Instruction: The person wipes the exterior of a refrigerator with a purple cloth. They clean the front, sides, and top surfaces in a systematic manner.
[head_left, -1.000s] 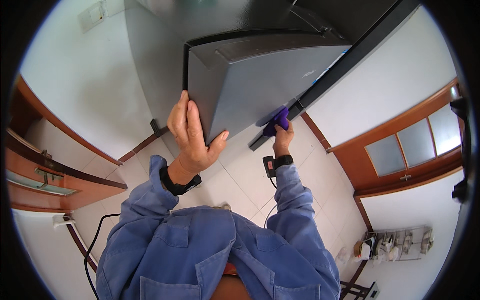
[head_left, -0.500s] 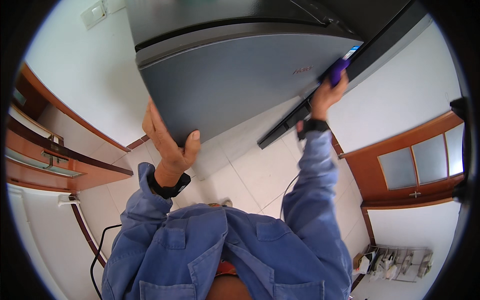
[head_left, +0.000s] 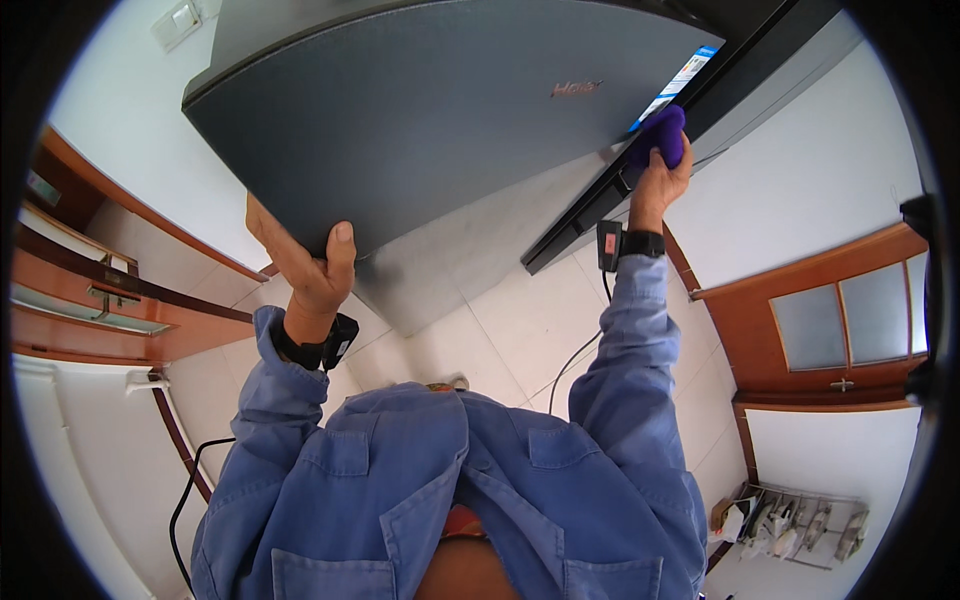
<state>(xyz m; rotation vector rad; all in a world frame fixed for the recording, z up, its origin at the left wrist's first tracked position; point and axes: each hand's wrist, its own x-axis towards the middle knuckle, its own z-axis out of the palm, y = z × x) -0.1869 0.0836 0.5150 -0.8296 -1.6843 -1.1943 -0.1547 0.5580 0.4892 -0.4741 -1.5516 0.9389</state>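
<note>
A dark grey fridge door [head_left: 420,130] fills the upper middle of the view, tilted across it. My left hand [head_left: 305,265] grips the door's left edge low down, with the thumb on the front face and the fingers behind the edge, mostly hidden. In my right hand [head_left: 662,185] is a bunched purple cloth [head_left: 660,138], held at the door's right edge. The cloth touches the lower end of a blue and white sticker [head_left: 680,82] there. Both wrists wear black bands with small boxes.
A long black strip-like panel [head_left: 575,225] runs below the door's right side. Pale floor tiles [head_left: 490,335] lie beneath. Brown wooden doors stand at left [head_left: 110,300] and right [head_left: 850,325]. A wire rack [head_left: 810,525] with items is at lower right. Black cables hang by both arms.
The door has shifted left and upward in view, my left hand moving with its edge. The cloth sits slightly lower and further left, and more of the sticker shows.
</note>
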